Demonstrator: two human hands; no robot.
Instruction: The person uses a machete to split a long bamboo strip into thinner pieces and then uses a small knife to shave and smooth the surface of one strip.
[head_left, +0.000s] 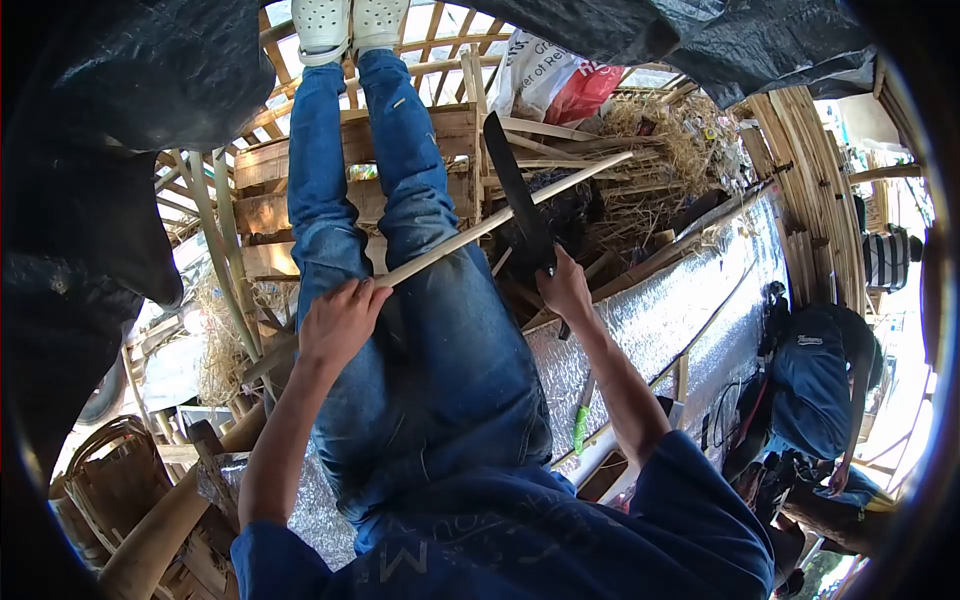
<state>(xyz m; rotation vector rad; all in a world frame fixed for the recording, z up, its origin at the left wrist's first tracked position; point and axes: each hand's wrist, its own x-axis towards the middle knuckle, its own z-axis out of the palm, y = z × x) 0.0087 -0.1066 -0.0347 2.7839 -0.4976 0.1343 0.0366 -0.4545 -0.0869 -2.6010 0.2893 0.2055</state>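
Observation:
A long pale wooden strip (500,217), bamboo-like, runs slantwise across my thighs. My left hand (343,320) is closed around its lower end, above my left thigh. In my right hand (566,287) is the handle of a machete (515,190), fingers wrapped round it. Its dark, broad blade points away from me and up to the left, crossing the strip in this view. The far end of the strip reaches past the blade toward a heap of straw. My legs in blue jeans (450,310) stretch forward beneath both hands.
Straw and wood scraps (660,150) lie ahead to the right. A silver foil sheet (680,310) spans my right side, with a green-handled tool (581,428) on it. Another person (815,370) bends over at far right. A woven basket (115,470) stands lower left; black plastic sheeting (130,90) hangs upper left.

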